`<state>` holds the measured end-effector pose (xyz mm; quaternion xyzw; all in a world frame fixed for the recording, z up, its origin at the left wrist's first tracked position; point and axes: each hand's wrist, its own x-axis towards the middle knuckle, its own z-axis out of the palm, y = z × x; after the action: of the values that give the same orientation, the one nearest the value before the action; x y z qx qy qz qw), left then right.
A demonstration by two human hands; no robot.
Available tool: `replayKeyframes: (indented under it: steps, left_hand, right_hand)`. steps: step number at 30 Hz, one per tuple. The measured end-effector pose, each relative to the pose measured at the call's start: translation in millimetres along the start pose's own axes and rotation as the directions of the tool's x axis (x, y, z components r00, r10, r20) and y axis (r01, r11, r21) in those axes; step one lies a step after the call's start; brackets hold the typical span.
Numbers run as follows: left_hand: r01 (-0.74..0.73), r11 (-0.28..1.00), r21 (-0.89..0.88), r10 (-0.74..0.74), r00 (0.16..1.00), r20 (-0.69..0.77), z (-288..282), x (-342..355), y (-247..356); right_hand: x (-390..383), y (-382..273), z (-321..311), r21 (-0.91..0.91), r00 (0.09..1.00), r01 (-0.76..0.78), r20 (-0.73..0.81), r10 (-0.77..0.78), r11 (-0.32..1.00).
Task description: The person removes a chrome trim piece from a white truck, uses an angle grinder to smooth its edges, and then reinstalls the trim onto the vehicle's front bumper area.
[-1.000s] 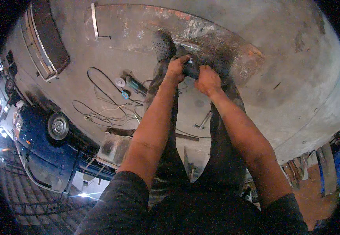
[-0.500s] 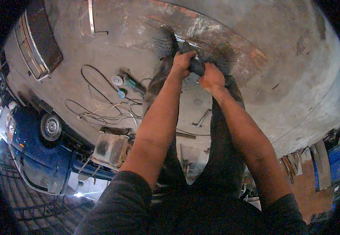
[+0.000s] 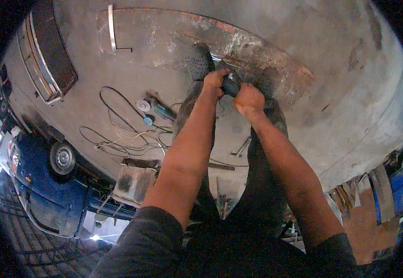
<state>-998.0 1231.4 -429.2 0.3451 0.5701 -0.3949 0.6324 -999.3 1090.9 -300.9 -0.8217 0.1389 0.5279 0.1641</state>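
Note:
My left hand (image 3: 215, 81) is closed around the front part of a black power tool (image 3: 230, 85) with a thick rounded body. At its rear end my right hand (image 3: 250, 99) grips the same tool. The tool's working end points away from me and is mostly hidden by my left hand. Beneath it lies a worn, rust-stained metal panel (image 3: 169, 34) with a curved far edge. My shoes rest on this panel, one on each side of the tool. Bright streaks show on the metal just beyond my left hand.
Left of my legs, an angle grinder (image 3: 160, 109) lies on the floor beside tangled cables (image 3: 127, 141). A bent metal strip (image 3: 112, 28) lies across the panel's left end. Further left are a framed panel (image 3: 48, 55) and a blue vehicle (image 3: 48, 194). Scrap boards (image 3: 364, 204) stand at right.
The whole view has shifted slightly, so the floor things sit lower. The tool's body is turned a little and my right hand sits closer to the left. Both hands keep their hold.

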Motion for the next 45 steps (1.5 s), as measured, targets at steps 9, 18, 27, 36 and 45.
replayKeyframes:
  steps: [9, 18, 27, 36, 45]
  left_hand:
    - [-0.028, 0.998, -0.063, 0.023, 0.996, -0.087, 19.4, -31.4, -2.5]
    - [0.059, 0.995, -0.08, -0.062, 0.998, -0.029, -8.4, -6.4, -2.0]
    - [0.054, 0.997, -0.057, -0.052, 0.998, 0.027, -24.0, 3.5, -2.9]
    - [0.034, 0.995, -0.096, -0.034, 0.999, 0.007, -5.4, -29.7, 15.1]
    - [0.082, 0.987, -0.138, -0.084, 0.996, -0.009, -1.9, -31.9, 11.1]
  right_hand:
    - [10.3, 15.7, 13.3, -0.034, 1.0, 0.008, -0.002, -0.008, 0.999]
    - [2.8, -6.7, 3.8, -0.036, 0.999, 0.013, -0.049, -0.014, 0.999]
    - [6.7, -9.1, 20.5, -0.036, 0.996, -0.019, -0.087, 0.016, 0.999]
    - [10.7, -11.2, 26.8, -0.082, 0.993, 0.001, -0.121, -0.011, 0.997]
    - [15.7, -6.9, 26.2, -0.098, 0.994, 0.009, -0.108, -0.02, 0.995]
